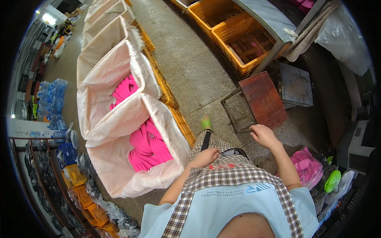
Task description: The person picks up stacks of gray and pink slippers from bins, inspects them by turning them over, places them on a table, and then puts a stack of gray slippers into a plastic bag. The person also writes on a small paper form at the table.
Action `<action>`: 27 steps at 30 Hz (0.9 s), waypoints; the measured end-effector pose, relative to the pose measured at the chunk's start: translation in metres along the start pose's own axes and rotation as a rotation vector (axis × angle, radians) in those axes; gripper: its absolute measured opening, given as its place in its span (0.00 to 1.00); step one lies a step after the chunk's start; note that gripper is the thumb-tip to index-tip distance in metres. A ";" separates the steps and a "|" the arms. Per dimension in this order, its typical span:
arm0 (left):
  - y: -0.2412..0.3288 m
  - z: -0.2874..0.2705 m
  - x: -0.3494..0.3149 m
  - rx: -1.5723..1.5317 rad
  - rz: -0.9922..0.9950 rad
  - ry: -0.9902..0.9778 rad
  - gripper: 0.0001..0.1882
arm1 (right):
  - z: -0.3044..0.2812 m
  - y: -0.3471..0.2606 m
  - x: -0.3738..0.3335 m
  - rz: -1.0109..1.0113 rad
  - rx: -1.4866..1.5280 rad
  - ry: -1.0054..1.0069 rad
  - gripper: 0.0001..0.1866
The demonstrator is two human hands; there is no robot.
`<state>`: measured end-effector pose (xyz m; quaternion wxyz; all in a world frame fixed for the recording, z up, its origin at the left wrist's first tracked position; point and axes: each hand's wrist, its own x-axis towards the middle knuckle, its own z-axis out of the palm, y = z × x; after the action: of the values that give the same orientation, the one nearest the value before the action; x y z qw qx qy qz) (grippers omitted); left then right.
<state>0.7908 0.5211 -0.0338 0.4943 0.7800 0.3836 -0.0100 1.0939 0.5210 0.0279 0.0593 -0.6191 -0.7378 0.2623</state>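
Observation:
At my waist, my left hand [207,156] is closed, its fingers curled at the edge of my brown-and-white checked apron [238,174]. My right hand [263,136] reaches out to the right and closes around the end of a dark metal leg of a stool. The stool [264,100] has a worn red-brown wooden seat, which appears tipped to face sideways, and a thin metal frame. Left of me stands a bin with a pale fabric liner [119,168], holding a bundle of bright pink fabric strips [149,146].
A second lined bin [105,75] holds more pink strips [125,90], with further bins in a row behind. Yellow plastic crates [242,41] sit under a table at the far right. A grey box [295,84] stands beside the stool; a pink plastic bag [305,166] lies at my right.

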 end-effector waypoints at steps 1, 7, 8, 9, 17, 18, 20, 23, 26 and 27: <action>-0.006 -0.008 0.012 -0.064 -0.031 0.044 0.13 | -0.003 0.000 0.017 -0.006 0.005 -0.012 0.12; -0.059 -0.107 0.116 0.016 0.000 0.110 0.14 | -0.046 0.014 0.134 0.158 0.046 -0.027 0.11; -0.069 -0.131 0.135 0.045 0.001 0.096 0.14 | -0.058 0.017 0.158 0.214 0.018 -0.065 0.12; -0.077 -0.157 0.152 0.072 0.014 0.090 0.14 | -0.068 0.016 0.181 0.228 0.062 0.052 0.13; -0.114 -0.354 0.228 0.204 -0.083 0.153 0.14 | -0.162 0.022 0.330 0.331 0.353 0.423 0.12; -0.118 -0.370 0.234 0.190 -0.138 0.127 0.14 | -0.174 0.029 0.342 0.302 0.312 0.513 0.12; -0.124 -0.394 0.248 0.249 -0.182 0.071 0.15 | -0.198 0.047 0.367 0.311 0.269 0.623 0.11; -0.128 -0.414 0.271 0.330 -0.274 -0.003 0.17 | -0.241 0.086 0.407 0.378 0.403 0.898 0.08; -0.128 -0.423 0.293 0.335 -0.216 -0.044 0.19 | -0.289 0.143 0.440 0.406 0.576 1.278 0.04; -0.127 -0.423 0.300 0.314 -0.184 -0.042 0.19 | -0.303 0.167 0.450 0.241 0.662 1.430 0.04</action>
<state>0.7715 1.0545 -0.0327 0.3712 0.8089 0.4366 -0.1313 1.2647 1.0575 0.1035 0.6703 -0.6633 -0.3326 0.0114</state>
